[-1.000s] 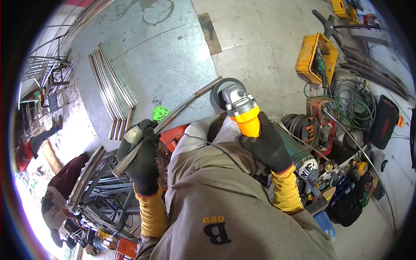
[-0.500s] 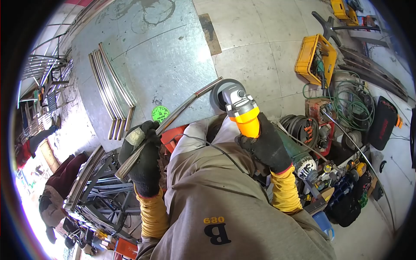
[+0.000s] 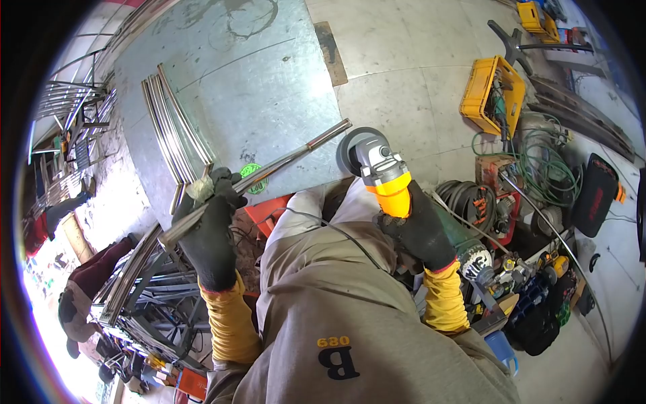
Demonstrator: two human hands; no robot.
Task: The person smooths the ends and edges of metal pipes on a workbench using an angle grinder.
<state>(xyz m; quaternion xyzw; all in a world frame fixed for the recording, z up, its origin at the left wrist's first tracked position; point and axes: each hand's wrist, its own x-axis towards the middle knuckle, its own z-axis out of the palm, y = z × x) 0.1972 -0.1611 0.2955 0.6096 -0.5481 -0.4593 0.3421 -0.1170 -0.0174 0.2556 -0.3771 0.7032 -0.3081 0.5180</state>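
My left hand [image 3: 210, 229], in a dark work glove, is closed around a metal tube [image 3: 296, 155] that slants up to the right over the edge of a metal sheet [image 3: 282, 81]. In my gloved right hand [image 3: 418, 229] is an angle grinder [image 3: 382, 171] with a yellow body and a dark round disc. The disc is close to the tube's far end, with a small gap between them. Several bent metal tubes [image 3: 169, 128] lie side by side on the sheet, beyond my left hand. A green round sticker [image 3: 252, 176] shows partly behind the held tube.
A yellow crate [image 3: 479, 94] with cables stands at the right, near a coiled green hose [image 3: 548, 158]. Tools crowd the floor at lower right. Metal frames [image 3: 158, 303] stand at lower left, beside a person [image 3: 91, 289]. A cord [image 3: 330, 227] crosses my lap.
My left hand has moved left and slightly up with the tube. The grinder has shifted a little right and down, so its disc is now apart from the tube's end.
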